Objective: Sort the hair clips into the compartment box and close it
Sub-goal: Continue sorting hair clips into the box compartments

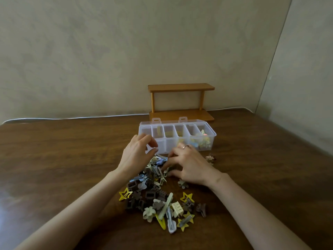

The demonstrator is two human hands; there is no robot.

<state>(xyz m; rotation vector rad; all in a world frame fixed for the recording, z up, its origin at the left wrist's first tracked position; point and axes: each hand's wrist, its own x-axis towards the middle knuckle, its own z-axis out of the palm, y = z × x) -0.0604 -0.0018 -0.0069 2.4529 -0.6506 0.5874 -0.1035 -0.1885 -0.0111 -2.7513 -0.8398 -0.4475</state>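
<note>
On the hair clips, spread right fingers; left fingers half-curled

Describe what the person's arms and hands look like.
Both forearms are bare, with no sleeves in view. The right hand wears a thin ring on one finger. The left hand shows no ring, and no watch or bracelet shows.

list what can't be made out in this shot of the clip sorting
All in the head view:
- Whether the right hand grips a clip: its fingertips are sunk in the pile of hair clips.
- The front left corner of the compartment box: hidden behind the left hand.
- Which clips lie in its compartments: cloudy walls, too small.
- Its lid: only two tabs show behind it.
</note>
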